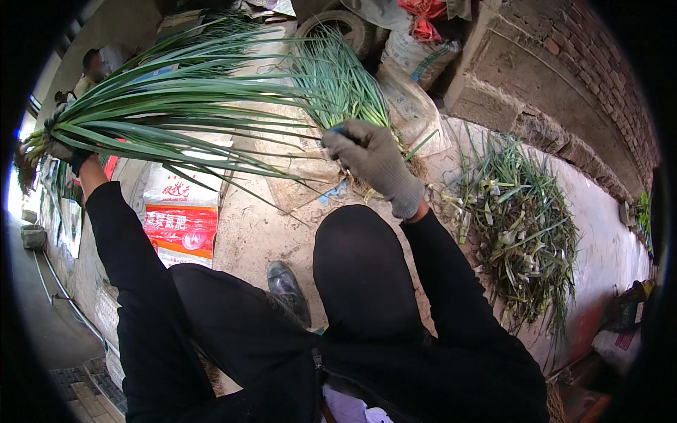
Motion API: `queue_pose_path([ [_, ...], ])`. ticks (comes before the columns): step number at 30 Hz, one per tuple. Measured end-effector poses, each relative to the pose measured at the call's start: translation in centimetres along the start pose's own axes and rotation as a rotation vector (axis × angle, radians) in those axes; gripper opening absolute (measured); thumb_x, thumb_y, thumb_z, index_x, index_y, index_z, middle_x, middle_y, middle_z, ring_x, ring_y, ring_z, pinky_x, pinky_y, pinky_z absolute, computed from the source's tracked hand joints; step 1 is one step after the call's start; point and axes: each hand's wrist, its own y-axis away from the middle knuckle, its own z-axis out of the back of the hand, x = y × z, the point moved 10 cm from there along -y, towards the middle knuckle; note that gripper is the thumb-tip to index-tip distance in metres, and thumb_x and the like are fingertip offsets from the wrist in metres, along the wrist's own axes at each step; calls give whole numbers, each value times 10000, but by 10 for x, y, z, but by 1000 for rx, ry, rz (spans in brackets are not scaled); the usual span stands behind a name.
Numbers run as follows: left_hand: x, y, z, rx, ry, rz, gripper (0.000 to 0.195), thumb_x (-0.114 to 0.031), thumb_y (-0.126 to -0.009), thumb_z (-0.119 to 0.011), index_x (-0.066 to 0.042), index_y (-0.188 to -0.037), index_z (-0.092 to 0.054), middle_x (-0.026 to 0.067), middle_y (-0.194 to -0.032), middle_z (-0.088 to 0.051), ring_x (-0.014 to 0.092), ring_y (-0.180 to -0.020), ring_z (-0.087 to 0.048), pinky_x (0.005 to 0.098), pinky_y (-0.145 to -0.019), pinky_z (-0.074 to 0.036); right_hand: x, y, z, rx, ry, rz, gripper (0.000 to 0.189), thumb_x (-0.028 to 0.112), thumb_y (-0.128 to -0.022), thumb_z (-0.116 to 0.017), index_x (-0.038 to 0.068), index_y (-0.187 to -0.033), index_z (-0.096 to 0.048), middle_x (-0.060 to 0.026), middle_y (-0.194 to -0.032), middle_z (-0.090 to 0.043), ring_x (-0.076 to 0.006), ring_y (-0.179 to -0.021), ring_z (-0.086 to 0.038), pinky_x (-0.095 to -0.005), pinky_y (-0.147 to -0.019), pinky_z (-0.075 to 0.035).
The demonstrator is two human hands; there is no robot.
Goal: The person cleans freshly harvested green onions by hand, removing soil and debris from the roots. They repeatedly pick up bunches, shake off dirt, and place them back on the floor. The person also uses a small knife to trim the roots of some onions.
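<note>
At the far left my left hand point(66, 148), in a dark glove, grips a bunch of long green-leaved plants, like leeks or green onions point(174, 116), near its rooted end. The leaves fan out to the right, across to my other hand. My right hand point(373, 158), in a grey-brown knitted glove, is raised above my knee with its fingers curled at the leaf tips; whether it pinches any leaf is unclear. Just behind it lies a pile of similar green plants point(338, 79), roots towards me.
A heap of wilted leaves and trimmings point(523, 232) lies on the floor at right. Red and white printed sacking point(180, 227) lies at left. Stuffed sacks point(420, 55), a tyre point(338, 31) and a concrete ledge point(529, 90) stand behind. Another person point(98, 66) is at upper left.
</note>
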Motion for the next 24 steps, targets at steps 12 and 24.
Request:
queue_pose_path([
  [12, 1, -1, 3, -163, -167, -156, 263, -300, -908, -607, -93, -919, -770, 99, -1028, -686, 292, -1099, -600, 485, -1081, -418, 17, -17, -67, 63, 842, 370, 238, 275, -1057, -672, 48, -1093, -732, -59, -954, -748, -243, -844, -736, -382, -732, -583],
  [24, 12, 7, -6, -61, -120, -56, 347, -398, -935, -581, -70, -993, -677, 118, -1086, -627, 325, -1145, -569, 504, -1145, -391, -39, 20, 56, -234, -616, 47, 169, 132, -1060, -624, 5, -1160, -678, -44, -984, -657, -128, -813, -633, -267, -733, -551],
])
